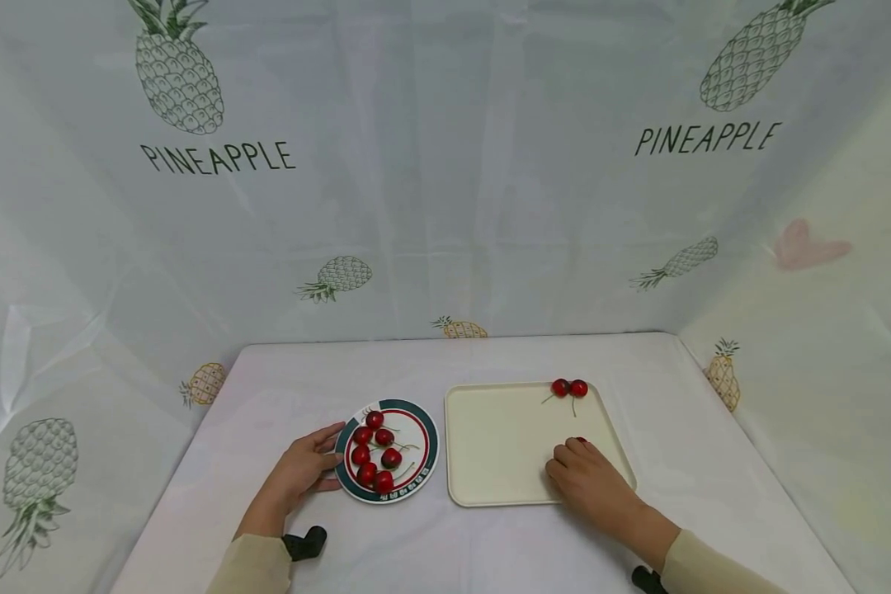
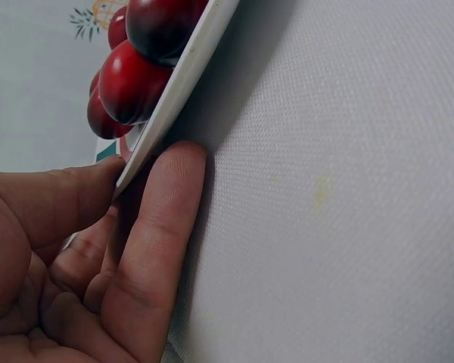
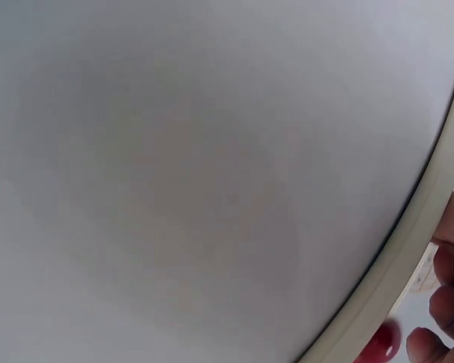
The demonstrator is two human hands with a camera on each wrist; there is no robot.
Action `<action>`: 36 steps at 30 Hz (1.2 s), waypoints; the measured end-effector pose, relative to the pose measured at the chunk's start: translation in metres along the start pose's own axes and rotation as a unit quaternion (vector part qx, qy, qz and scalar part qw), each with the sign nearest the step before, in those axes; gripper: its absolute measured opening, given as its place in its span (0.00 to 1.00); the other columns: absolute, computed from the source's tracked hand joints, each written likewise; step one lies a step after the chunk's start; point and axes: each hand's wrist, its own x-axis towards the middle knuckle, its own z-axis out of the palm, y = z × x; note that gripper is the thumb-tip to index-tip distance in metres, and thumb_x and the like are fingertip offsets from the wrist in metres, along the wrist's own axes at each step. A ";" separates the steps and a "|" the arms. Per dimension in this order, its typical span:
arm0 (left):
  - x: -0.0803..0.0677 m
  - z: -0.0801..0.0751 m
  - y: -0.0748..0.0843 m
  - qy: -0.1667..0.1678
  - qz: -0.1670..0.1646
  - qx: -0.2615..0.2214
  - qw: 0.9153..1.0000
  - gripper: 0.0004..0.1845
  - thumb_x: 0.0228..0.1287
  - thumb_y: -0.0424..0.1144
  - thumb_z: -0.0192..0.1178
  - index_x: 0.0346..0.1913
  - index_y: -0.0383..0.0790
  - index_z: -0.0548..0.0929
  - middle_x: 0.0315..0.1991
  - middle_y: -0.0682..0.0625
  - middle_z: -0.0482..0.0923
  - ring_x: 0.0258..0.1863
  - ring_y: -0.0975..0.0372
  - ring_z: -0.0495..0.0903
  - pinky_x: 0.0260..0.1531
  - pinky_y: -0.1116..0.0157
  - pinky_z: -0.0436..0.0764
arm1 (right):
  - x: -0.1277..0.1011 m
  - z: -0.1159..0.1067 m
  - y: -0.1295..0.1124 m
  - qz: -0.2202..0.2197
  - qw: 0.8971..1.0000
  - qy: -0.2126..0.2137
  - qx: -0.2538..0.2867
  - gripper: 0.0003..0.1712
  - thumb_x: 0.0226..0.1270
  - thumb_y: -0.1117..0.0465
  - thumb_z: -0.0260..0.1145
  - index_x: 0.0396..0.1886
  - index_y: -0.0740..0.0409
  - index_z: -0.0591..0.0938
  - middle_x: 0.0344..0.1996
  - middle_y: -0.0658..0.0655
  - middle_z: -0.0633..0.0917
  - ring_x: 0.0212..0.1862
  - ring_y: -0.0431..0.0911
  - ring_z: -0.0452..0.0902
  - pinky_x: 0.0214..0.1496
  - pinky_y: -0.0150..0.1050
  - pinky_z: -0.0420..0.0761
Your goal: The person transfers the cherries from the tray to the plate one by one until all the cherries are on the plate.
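Note:
On the white cloth stands a round plate [image 1: 432, 445] with a dark green rim and red ring, holding several red cherries [image 1: 391, 459] with stems. My left hand [image 1: 308, 462] grips the plate's left edge; in the left wrist view the thumb [image 2: 76, 200] lies on the rim and a finger is beneath it. My right hand [image 1: 590, 487] is over the front right part of a cream tray [image 1: 497, 445], fingers bent. A red cherry [image 1: 581, 440] shows just past its fingers, mostly hidden. In the right wrist view this cherry [image 3: 382, 342] is blurred beside the fingertips; whether they hold its stem is unclear.
Two more cherries [image 1: 568, 388] with stems lie at the tray's back right corner. The tray is right of the plate, a narrow gap between them. A pineapple-print cloth [image 1: 445, 206] hangs behind the table and at its sides. Black wrist straps [image 1: 306, 543] show at both sleeves.

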 end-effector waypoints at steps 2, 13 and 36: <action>0.000 0.000 -0.001 0.000 0.002 0.000 1.000 0.32 0.76 0.27 0.58 0.80 0.44 0.68 0.75 0.31 0.70 0.44 0.57 0.88 0.41 0.55 0.92 | -0.008 -0.003 0.005 0.005 1.000 -0.010 0.002 0.22 0.83 0.64 0.42 0.28 0.53 0.77 0.30 0.48 0.73 0.37 0.45 0.67 0.37 0.39 0.73; 0.000 0.000 0.000 0.001 0.004 -0.002 1.000 0.32 0.76 0.27 0.58 0.80 0.44 0.69 0.75 0.31 0.69 0.44 0.57 0.88 0.40 0.55 0.92 | -0.034 -0.010 0.021 0.053 0.999 0.001 0.001 0.39 0.89 0.47 0.24 0.30 0.49 0.80 0.30 0.45 0.75 0.35 0.42 0.65 0.33 0.37 0.71; -0.001 0.000 -0.001 -0.001 0.011 -0.010 1.000 0.33 0.75 0.25 0.57 0.80 0.42 0.68 0.74 0.30 0.70 0.41 0.57 0.88 0.39 0.53 0.92 | -0.017 0.001 0.016 0.089 0.995 0.040 -0.006 0.20 0.51 0.64 0.78 0.38 0.58 0.75 0.31 0.51 0.78 0.33 0.45 0.65 0.31 0.35 0.65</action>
